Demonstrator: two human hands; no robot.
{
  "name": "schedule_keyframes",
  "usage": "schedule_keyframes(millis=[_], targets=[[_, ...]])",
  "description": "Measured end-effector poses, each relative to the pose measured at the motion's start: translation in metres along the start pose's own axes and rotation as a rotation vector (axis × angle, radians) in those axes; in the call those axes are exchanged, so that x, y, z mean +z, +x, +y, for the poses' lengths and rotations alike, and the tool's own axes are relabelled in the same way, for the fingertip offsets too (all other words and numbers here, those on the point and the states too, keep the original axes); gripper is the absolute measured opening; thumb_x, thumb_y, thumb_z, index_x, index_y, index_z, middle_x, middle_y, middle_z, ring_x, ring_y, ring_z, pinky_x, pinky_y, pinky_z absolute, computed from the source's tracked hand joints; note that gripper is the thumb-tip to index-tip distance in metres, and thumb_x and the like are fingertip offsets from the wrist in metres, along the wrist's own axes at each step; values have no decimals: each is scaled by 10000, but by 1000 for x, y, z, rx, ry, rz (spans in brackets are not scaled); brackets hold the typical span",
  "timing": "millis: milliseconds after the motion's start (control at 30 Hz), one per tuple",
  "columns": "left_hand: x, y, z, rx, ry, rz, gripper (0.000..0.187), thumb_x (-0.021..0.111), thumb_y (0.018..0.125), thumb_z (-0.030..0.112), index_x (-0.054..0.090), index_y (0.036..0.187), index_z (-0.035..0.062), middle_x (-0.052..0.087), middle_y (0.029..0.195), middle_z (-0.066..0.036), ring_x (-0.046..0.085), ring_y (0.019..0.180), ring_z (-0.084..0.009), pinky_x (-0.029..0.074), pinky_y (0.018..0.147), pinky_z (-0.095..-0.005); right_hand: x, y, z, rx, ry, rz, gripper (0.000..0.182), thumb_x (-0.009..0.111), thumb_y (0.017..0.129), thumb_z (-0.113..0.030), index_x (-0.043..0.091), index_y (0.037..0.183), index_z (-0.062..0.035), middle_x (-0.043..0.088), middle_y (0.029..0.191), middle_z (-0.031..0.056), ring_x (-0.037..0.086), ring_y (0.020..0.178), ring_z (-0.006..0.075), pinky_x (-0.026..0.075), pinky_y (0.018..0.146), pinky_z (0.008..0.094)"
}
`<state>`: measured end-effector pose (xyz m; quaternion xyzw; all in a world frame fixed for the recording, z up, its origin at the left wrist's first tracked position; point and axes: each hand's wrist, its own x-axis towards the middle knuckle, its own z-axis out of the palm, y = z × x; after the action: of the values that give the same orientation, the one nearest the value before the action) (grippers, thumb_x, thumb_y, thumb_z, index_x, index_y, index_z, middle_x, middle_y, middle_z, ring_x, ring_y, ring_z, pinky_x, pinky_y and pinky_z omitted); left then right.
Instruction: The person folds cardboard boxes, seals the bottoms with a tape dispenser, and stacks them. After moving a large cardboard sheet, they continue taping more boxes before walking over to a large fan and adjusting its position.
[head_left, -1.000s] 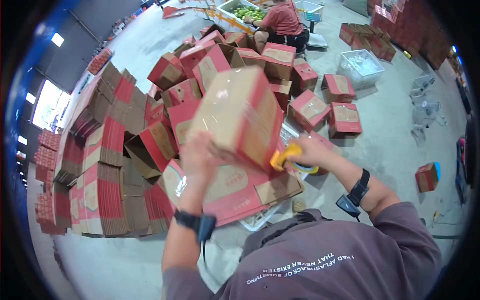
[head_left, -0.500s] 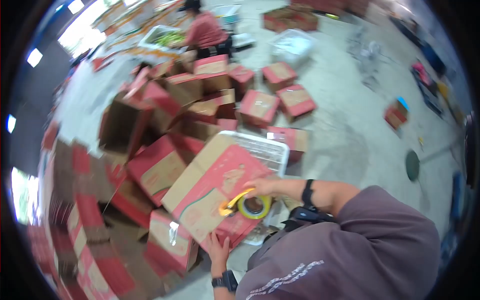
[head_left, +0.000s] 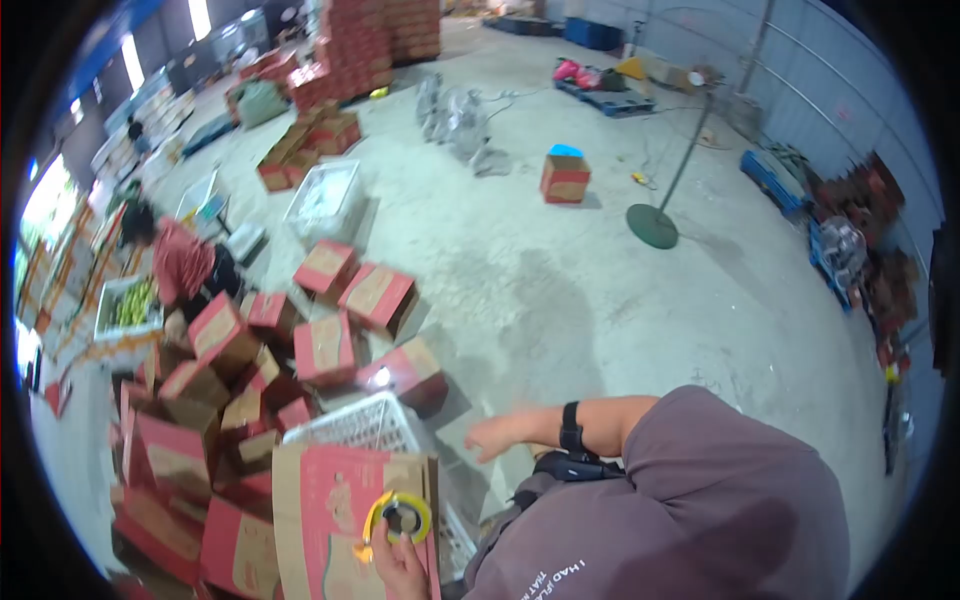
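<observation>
My left hand [head_left: 402, 568] grips a yellow tape dispenser [head_left: 421, 507], its roll of tape facing up and its orange end pointing down to the left. Beneath it lies a flat red and brown cardboard box [head_left: 318, 530], resting over a white plastic crate [head_left: 380, 420]. Off to the right of the box, my right hand [head_left: 492, 436] is in the air above the crate's side, away from the dispenser. Motion blurs its fingers, and nothing is visible in it.
Several red and brown cartons [head_left: 325, 350] are heaped at the left. A person in a pink top [head_left: 185, 262] crouches beyond them by a crate of green produce [head_left: 132, 305]. Ahead stand a clear tub [head_left: 325, 200], a small carton [head_left: 566, 180] and a stand with a round green base [head_left: 652, 227].
The tape dispenser has passed from my right hand to my left. My right hand has moved off the box. My view has turned to the right.
</observation>
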<state>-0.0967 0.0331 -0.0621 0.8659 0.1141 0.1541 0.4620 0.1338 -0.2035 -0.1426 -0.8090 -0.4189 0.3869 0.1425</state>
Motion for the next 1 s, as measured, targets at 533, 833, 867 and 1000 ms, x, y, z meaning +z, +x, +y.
schedule_keyframes(millis=[533,833,867,1000], targets=[[264,133,12,-411,158,-930,509,589,896,344,504,1270,10,614,1140,-187,601,1045,-261,461,889,-335,50,-293,348,939,666,149,331,659,785,-330,655,858,-7,628,714,106,594,610,218,509,528,373],[286,216,-96,-587,335,-852,501,574,862,392,575,1197,20,640,1090,-198,616,1038,-296,466,881,-353,46,-262,362,971,1004,371,363,665,789,-332,644,989,-29,638,755,113,606,647,214,523,558,367],[290,215,-154,-511,375,-933,502,571,854,403,582,1192,33,638,1099,-192,615,1035,-305,468,878,-360,37,-256,356,957,992,299,377,666,791,-338,638,1015,-37,640,779,113,609,674,212,524,571,366],[305,247,-232,-321,520,-1182,492,569,834,421,603,1169,62,632,1123,-173,612,1028,-326,473,870,-377,14,-231,368,963,1039,195,487,674,797,-375,591,1140,-40,651,857,127,627,721,205,531,602,347]])
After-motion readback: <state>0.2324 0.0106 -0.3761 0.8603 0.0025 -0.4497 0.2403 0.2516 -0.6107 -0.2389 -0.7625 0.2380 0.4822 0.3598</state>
